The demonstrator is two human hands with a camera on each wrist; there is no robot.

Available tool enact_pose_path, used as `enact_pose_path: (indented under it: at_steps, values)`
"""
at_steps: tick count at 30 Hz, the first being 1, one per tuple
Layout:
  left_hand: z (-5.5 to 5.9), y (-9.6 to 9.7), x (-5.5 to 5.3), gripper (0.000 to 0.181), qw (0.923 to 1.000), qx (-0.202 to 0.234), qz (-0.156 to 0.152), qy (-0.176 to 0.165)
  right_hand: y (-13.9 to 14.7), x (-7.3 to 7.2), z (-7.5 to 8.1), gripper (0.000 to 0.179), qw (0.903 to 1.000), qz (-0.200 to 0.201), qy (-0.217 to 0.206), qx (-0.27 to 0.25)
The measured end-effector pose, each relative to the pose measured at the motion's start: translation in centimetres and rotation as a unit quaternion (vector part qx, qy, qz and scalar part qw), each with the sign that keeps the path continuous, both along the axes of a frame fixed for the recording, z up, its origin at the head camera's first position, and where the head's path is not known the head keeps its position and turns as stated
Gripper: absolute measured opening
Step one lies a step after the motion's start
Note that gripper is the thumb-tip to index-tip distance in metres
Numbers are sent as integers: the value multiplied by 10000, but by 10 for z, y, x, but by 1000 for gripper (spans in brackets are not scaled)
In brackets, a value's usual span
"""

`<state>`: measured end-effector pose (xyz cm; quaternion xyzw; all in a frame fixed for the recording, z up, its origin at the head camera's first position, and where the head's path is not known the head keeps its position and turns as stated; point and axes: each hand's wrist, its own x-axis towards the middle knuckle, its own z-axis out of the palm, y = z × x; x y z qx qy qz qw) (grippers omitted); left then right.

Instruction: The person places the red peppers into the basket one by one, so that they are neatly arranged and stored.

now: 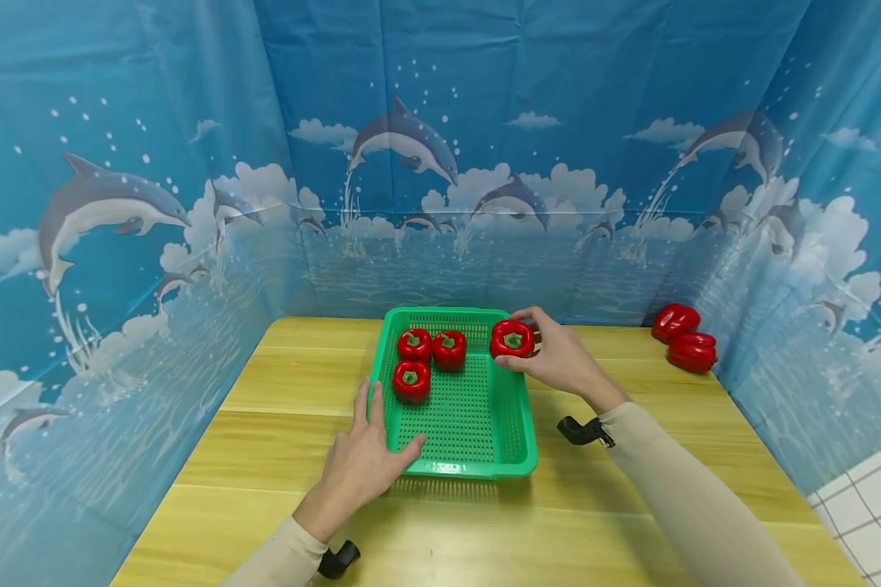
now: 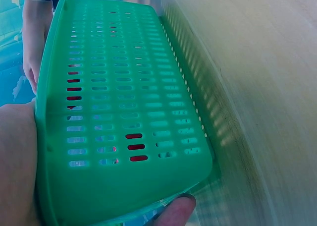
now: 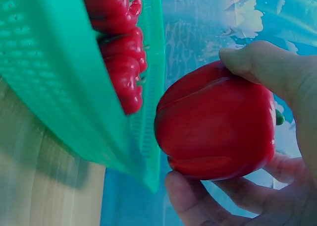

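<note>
In the head view, a red pepper [image 1: 512, 338] is clamped between thumb and fingers of the right hand [image 1: 558, 355], over the green basket [image 1: 455, 424]'s far right rim; three peppers [image 1: 411, 381] are contained left of those fingers. The basket's near left corner is touched by the left hand [image 1: 360, 461], fingers spread. In the left wrist view, one fingertip [image 2: 179, 211] is seen beside the basket. In the right wrist view, the pepper's stem [image 3: 280, 118] is turned palmward.

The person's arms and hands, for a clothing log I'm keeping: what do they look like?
The left sleeve and right sleeve are long, plain and beige. A black left strap and black right strap show at the wrists, the right one with a small metallic-looking buckle. The left hand and right hand wear no gloves.
</note>
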<state>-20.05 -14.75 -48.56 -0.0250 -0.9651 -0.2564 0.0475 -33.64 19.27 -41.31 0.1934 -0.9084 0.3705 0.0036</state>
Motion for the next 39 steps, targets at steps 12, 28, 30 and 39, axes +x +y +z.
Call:
enact_pose_path:
  at_steps: [12,28,30,39]
  values:
    - [0,0,0,122,10000,-40,29,-61,-38,-11,6,77,9983,445,-118,344]
    - [1,1,-1,121,9998,-125,23,-119,-75,-29,-7,77,9941,773,-320,685]
    - [2,1,-1,121,9998,-132,21,-129,-78,-31,-9,76,9938,779,-326,723]
    - [2,1,0,122,9998,-104,28,-142,-87,-33,-16,75,9929,824,-334,785]
